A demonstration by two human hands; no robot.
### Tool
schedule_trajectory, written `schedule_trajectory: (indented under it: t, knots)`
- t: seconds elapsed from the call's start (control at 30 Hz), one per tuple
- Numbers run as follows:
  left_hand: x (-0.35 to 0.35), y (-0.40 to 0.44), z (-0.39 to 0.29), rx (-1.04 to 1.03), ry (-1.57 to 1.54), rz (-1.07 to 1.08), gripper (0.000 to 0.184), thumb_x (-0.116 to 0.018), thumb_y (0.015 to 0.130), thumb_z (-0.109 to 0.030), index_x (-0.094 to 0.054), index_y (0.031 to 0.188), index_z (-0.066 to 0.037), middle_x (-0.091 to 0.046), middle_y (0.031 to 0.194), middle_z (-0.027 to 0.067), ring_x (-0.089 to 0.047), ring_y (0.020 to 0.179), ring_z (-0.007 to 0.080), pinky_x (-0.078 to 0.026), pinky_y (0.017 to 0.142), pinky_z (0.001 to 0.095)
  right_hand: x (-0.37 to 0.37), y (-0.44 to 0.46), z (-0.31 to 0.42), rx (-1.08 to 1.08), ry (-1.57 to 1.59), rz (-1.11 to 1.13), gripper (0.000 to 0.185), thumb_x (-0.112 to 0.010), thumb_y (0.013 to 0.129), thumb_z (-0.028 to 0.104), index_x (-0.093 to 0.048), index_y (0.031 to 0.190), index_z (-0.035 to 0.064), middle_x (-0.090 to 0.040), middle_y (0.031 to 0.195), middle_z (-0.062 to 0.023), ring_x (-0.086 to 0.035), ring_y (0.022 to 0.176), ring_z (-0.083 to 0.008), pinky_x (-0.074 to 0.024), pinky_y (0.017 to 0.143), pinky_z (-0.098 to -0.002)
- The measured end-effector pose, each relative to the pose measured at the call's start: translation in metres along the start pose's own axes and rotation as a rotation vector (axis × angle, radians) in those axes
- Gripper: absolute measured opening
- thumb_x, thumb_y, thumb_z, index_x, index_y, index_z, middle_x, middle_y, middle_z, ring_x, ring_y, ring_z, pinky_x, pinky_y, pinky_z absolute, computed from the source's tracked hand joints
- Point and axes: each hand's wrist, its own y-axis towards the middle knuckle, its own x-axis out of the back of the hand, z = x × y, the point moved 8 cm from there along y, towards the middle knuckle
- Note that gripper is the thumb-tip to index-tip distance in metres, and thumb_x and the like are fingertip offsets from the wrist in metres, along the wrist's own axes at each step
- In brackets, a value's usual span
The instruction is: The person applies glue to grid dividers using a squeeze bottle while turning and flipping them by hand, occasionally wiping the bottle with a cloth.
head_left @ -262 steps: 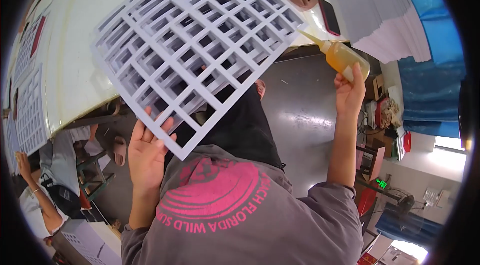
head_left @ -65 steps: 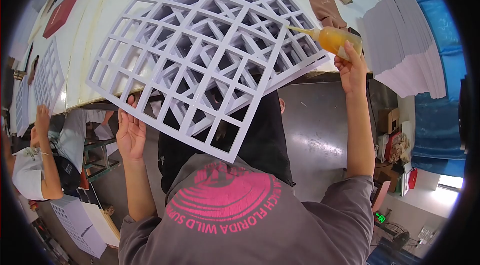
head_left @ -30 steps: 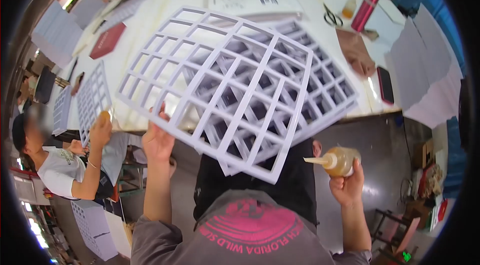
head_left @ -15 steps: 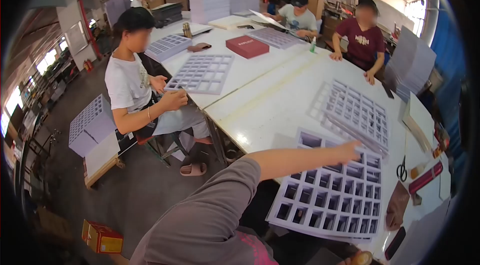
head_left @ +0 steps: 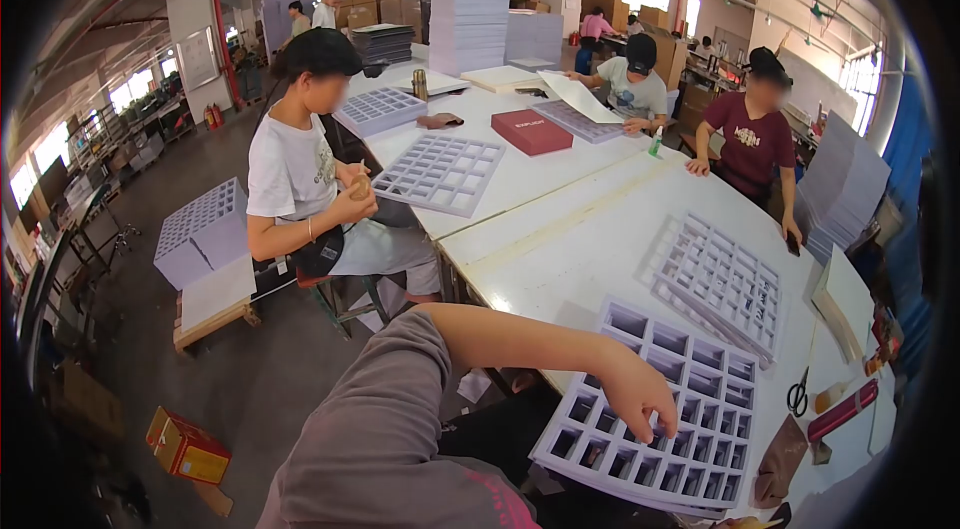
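My left hand (head_left: 640, 394) reaches across a stack of pale lilac grid trays (head_left: 690, 474) at the table's near edge. Its fingers are bent down and apart over the small cells, with nothing visible between them; whether the fingertips touch the ribs is unclear. Just beyond lies another pair of grid frames (head_left: 722, 279), slightly offset. At the bottom edge a small yellowish piece (head_left: 745, 523) shows, seemingly part of the glue bottle. My right hand is out of view.
Scissors (head_left: 797, 393), a red flask (head_left: 843, 410) and a brown cloth (head_left: 782, 461) lie to the right. A co-worker in white (head_left: 290, 169) sits left beside a grid (head_left: 440, 172). Two more people are across the table, near a red box (head_left: 532, 131).
The view has swung left and up from the earlier downward look. The held grid now lies low over the table edge, and my left hand has moved from its far side to its nearer cells.
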Motion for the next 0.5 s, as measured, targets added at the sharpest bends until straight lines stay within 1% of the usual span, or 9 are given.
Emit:
schedule_trajectory:
  t: [0.07, 0.1, 0.17, 0.2, 0.23, 0.27, 0.3, 0.43, 0.5]
  knots:
    - [0.001, -0.004, -0.02, -0.031, 0.021, 0.012, 0.045, -0.058, 0.086, -0.03, -0.053, 0.12, -0.001, -0.057, 0.116, 0.0174, -0.063, 0.091, 0.0254, -0.049, 0.078, 0.0359, 0.023, -0.003, 0.026, 0.237, -0.064, -0.347, 0.026, -0.046, 0.084, 0.032, -0.053, 0.065, 0.0162, -0.039, 0.051, 0.0053, -0.031, 0.042, -0.0117, -0.0175, 0.044, -0.0281]
    - [0.001, -0.005, -0.029, -0.044, 0.032, 0.014, 0.046, -0.058, 0.086, -0.03, -0.053, 0.121, 0.0, -0.057, 0.116, 0.0179, -0.063, 0.092, 0.0259, -0.048, 0.078, 0.0358, 0.035, 0.009, 0.04, 0.183, -0.123, -0.204, 0.028, -0.044, 0.086, 0.035, -0.056, 0.072, 0.0134, -0.043, 0.056, 0.0037, -0.034, 0.046, -0.0134, -0.0243, 0.045, -0.0286]
    - [-0.001, -0.002, -0.043, -0.113, -0.008, 0.032, 0.048, -0.058, 0.087, -0.031, -0.051, 0.122, 0.001, -0.056, 0.117, 0.0183, -0.061, 0.096, 0.0274, -0.047, 0.081, 0.0361, 0.183, 0.093, 0.166, 0.33, -0.095, -0.275, 0.039, -0.048, 0.089, 0.038, -0.054, 0.114, 0.0079, -0.062, 0.098, -0.0083, -0.042, 0.05, -0.0119, -0.0273, 0.039, -0.0214]
    - [-0.004, 0.0, -0.053, -0.153, -0.002, 0.075, 0.042, -0.056, 0.09, -0.026, -0.049, 0.124, -0.001, -0.053, 0.117, 0.0158, -0.052, 0.105, 0.0278, -0.042, 0.088, 0.0368, 0.165, 0.092, 0.159, 0.225, -0.353, 0.006, 0.023, -0.046, 0.091, 0.031, -0.057, 0.087, 0.011, -0.05, 0.065, -0.0009, -0.029, 0.043, -0.011, -0.0283, 0.042, -0.0244]
    - [-0.009, 0.002, -0.058, -0.176, -0.021, 0.095, 0.042, -0.054, 0.091, -0.023, -0.047, 0.125, 0.001, -0.052, 0.119, 0.0168, -0.05, 0.109, 0.03, -0.041, 0.091, 0.0372, 0.123, 0.058, 0.121, 0.407, -0.299, -0.386, 0.026, -0.045, 0.091, 0.028, -0.048, 0.069, 0.0148, -0.039, 0.056, 0.0007, -0.027, 0.044, -0.0107, -0.0268, 0.042, -0.0247]
    - [-0.013, 0.007, -0.064, -0.253, -0.032, 0.111, 0.042, -0.053, 0.092, -0.022, -0.045, 0.127, 0.0, -0.051, 0.122, 0.017, -0.049, 0.112, 0.0312, -0.04, 0.093, 0.0373, 0.104, 0.053, 0.104, 0.392, -0.123, -0.443, 0.027, -0.045, 0.09, 0.027, -0.047, 0.066, 0.016, -0.039, 0.056, 0.0011, -0.027, 0.044, -0.0101, -0.023, 0.04, -0.0235]
    - [-0.015, 0.01, -0.074, -0.111, -0.157, 0.204, 0.044, -0.054, 0.092, -0.022, -0.044, 0.129, 0.0, -0.049, 0.125, 0.0169, -0.047, 0.114, 0.0322, -0.041, 0.093, 0.037, 0.102, 0.06, 0.107, 0.376, -0.059, -0.396, 0.025, -0.046, 0.089, 0.029, -0.049, 0.068, 0.0153, -0.042, 0.058, 0.0008, -0.029, 0.044, -0.01, -0.0238, 0.04, -0.0232]
    - [-0.027, 0.026, -0.104, -0.309, 0.089, 0.177, 0.046, -0.058, 0.089, -0.021, -0.046, 0.13, -0.002, -0.048, 0.128, 0.016, -0.051, 0.112, 0.0302, -0.044, 0.09, 0.0345, 0.066, 0.04, 0.085, 0.32, -0.015, -0.184, 0.028, -0.049, 0.087, 0.038, -0.057, 0.078, 0.0126, -0.053, 0.066, -0.0006, -0.036, 0.046, -0.0097, -0.0273, 0.039, -0.0219]
    - [-0.023, 0.023, -0.123, -0.327, 0.116, 0.179, 0.045, -0.06, 0.088, -0.021, -0.05, 0.126, 0.0, -0.05, 0.127, 0.0164, -0.054, 0.107, 0.0305, -0.045, 0.089, 0.0341, 0.035, -0.024, 0.04, 0.37, 0.206, -0.531, 0.046, -0.061, 0.08, 0.047, -0.055, 0.09, 0.0021, -0.056, 0.078, -0.0044, -0.041, 0.055, -0.0112, -0.0333, 0.048, -0.0234]
